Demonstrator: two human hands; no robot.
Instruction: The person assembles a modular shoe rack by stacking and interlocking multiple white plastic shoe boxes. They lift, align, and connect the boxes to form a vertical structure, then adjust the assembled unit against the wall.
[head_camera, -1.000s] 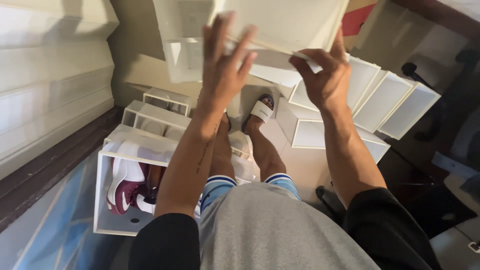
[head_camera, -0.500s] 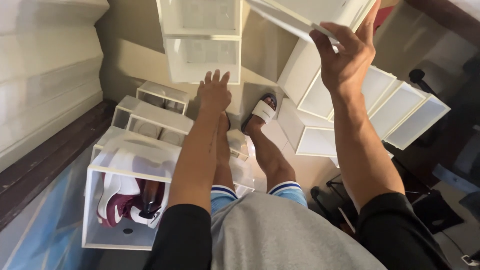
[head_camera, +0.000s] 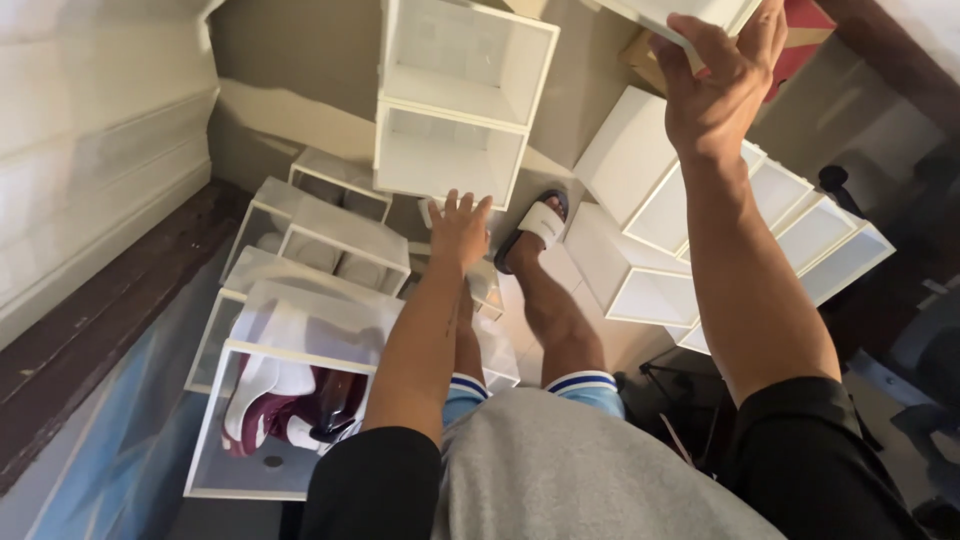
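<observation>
- Two hands up in the head view, doing different jobs: the right hand (head_camera: 715, 95) is raised high with its grip clenched on the edge of a flat white panel (head_camera: 670, 15), while the left hand (head_camera: 460, 230) stretches forward, fingers spread and released, holding nothing, just below the stacked white boxes (head_camera: 455, 110).
- Landmark is that stack, two open-fronted boxes one above the other. The panel sits up and to the right of it, well apart, mostly cut off by the top of the picture.
- The panel's long axis looks to run from upper left down to the right, its near edge tilted toward the wearer. How far it extends, I cannot tell.
- Judgement call: the open left palm could steady the lower box of the stack before the panel comes in, keeping the panel square to the opening; a one-handed pinch at an edge may let it twist.
- Below and left of the stack, a clear-fronted box (head_camera: 290, 410) holds maroon shoes (head_camera: 265, 410). More white boxes (head_camera: 700, 220) lie to the stack's right.
- A sandalled foot (head_camera: 540, 225) stands on the floor just below the stack's right corner.
</observation>
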